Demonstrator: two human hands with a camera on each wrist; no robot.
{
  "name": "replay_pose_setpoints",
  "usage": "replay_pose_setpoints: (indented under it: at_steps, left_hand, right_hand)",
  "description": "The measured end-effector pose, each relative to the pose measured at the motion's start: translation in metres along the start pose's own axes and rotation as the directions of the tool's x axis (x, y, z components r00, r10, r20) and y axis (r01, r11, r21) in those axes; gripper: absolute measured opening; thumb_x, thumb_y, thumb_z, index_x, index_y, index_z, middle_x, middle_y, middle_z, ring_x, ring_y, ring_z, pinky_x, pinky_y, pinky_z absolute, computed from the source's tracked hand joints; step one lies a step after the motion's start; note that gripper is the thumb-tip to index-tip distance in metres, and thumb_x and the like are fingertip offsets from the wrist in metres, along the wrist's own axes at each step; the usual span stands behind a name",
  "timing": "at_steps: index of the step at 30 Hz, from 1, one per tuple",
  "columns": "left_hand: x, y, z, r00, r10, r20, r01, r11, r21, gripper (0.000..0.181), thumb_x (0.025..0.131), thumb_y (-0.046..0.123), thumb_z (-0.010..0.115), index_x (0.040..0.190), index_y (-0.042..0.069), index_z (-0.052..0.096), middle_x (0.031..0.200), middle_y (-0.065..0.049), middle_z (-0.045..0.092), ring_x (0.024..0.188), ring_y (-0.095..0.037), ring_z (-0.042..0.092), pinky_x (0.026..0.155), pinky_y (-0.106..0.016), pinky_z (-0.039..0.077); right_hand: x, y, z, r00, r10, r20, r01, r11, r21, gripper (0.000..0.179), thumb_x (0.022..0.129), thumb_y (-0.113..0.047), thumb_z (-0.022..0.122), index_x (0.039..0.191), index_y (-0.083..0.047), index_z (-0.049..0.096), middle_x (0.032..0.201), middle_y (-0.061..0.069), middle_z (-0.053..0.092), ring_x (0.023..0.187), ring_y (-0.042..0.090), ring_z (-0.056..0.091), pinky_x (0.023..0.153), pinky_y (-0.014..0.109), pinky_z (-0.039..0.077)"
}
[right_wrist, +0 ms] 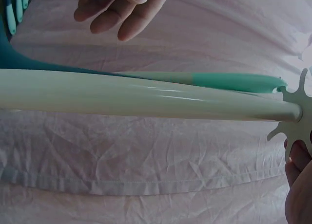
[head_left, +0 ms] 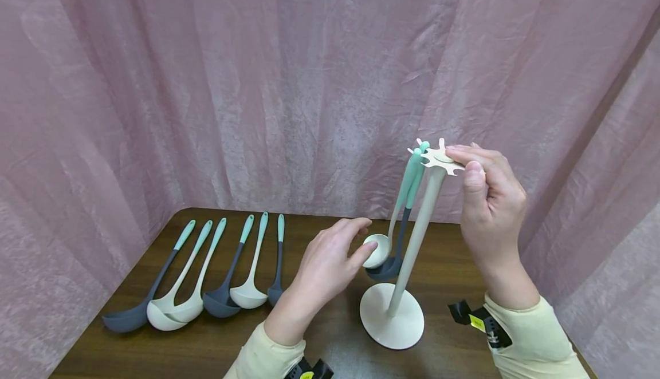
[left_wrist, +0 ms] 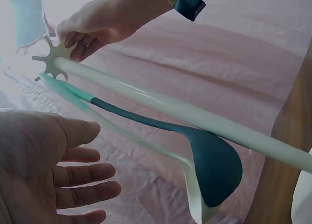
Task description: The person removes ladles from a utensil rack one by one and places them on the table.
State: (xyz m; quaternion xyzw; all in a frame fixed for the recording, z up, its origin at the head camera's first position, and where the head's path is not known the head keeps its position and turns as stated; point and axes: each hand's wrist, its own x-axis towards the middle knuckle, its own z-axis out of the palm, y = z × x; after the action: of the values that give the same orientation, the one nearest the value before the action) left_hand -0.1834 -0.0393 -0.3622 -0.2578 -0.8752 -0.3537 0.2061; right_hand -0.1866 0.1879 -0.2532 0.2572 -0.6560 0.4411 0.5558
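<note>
A cream utensil stand (head_left: 420,236) has a star-shaped hook top (head_left: 438,157) and a round base (head_left: 378,333). Two ladles with mint handles hang from its left hooks: a white ladle (head_left: 381,244) and a dark blue-grey ladle (left_wrist: 217,168). My right hand (head_left: 492,198) grips the hook top at its right edge, fingertips over it and the thumb beside it. Beside the hanging ladles, my left hand (head_left: 332,256) has its fingers spread and holds nothing; in the left wrist view a gap shows between the fingers (left_wrist: 87,173) and the handles.
On the left of the brown wooden table (head_left: 330,333) several more ladles lie side by side, among them a dark ladle (head_left: 126,320), a white ladle (head_left: 248,296) and another dark ladle (head_left: 222,303). Pink curtains (head_left: 309,81) hang behind and along both sides.
</note>
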Motion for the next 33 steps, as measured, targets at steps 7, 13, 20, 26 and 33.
replay_pose_setpoints:
  at_steps: [7, 13, 20, 26, 33]
  left_hand:
    - [0.001, 0.001, 0.003, 1.0, -0.013, 0.009, 0.013, 1.0, -0.018, 0.042, 0.107, 0.03, 0.076, 0.146, 0.014, 0.069, 0.126, -0.003, 0.076, 0.114, -0.023, 0.072, 0.097, -0.05, 0.056]
    - [0.004, 0.003, 0.007, 1.0, -0.009, 0.01, 0.009, 0.999, -0.043, 0.044, 0.108, 0.031, 0.076, 0.147, 0.014, 0.068, 0.127, -0.004, 0.077, 0.114, -0.026, 0.073, 0.096, -0.05, 0.057]
    - [0.006, 0.007, 0.012, 1.0, -0.003, 0.001, 0.003, 0.997, -0.071, 0.044, 0.107, 0.029, 0.077, 0.147, 0.014, 0.068, 0.128, -0.002, 0.076, 0.117, -0.025, 0.073, 0.099, -0.051, 0.056]
    - [0.009, 0.011, 0.016, 1.0, 0.01, 0.004, -0.01, 0.997, -0.079, 0.042, 0.107, 0.031, 0.077, 0.145, 0.015, 0.068, 0.127, -0.002, 0.077, 0.116, -0.026, 0.073, 0.097, -0.05, 0.057]
    - [0.011, 0.012, 0.021, 1.0, 0.009, 0.002, -0.009, 0.996, -0.088, 0.039, 0.107, 0.03, 0.077, 0.143, 0.016, 0.069, 0.126, -0.003, 0.077, 0.112, -0.027, 0.074, 0.094, -0.05, 0.058]
  right_hand:
    - [0.002, 0.001, 0.002, 1.0, 0.016, 0.011, -0.017, 0.996, 0.087, 0.032, 0.106, -0.006, 0.053, 0.107, 0.014, 0.078, 0.109, 0.017, 0.08, 0.116, 0.015, 0.073, 0.116, 0.047, 0.049]
    - [0.002, 0.009, 0.001, 0.999, 0.045, 0.025, -0.048, 0.989, 0.14, 0.033, 0.107, -0.005, 0.051, 0.108, 0.016, 0.077, 0.11, 0.006, 0.08, 0.115, 0.018, 0.074, 0.117, 0.048, 0.048]
    - [0.001, 0.021, -0.001, 0.996, 0.069, 0.05, -0.078, 0.976, 0.204, 0.034, 0.108, -0.006, 0.05, 0.108, 0.017, 0.075, 0.111, 0.006, 0.079, 0.115, 0.022, 0.074, 0.118, 0.049, 0.047]
    - [0.002, 0.03, -0.002, 0.994, 0.089, 0.057, -0.102, 0.953, 0.284, 0.033, 0.108, -0.004, 0.051, 0.107, 0.019, 0.074, 0.11, 0.007, 0.079, 0.113, 0.025, 0.074, 0.119, 0.048, 0.046]
    - [0.002, 0.037, -0.002, 0.994, 0.092, 0.063, -0.109, 0.924, 0.366, 0.032, 0.106, 0.0, 0.049, 0.106, 0.02, 0.074, 0.108, 0.01, 0.079, 0.113, 0.026, 0.074, 0.119, 0.048, 0.046]
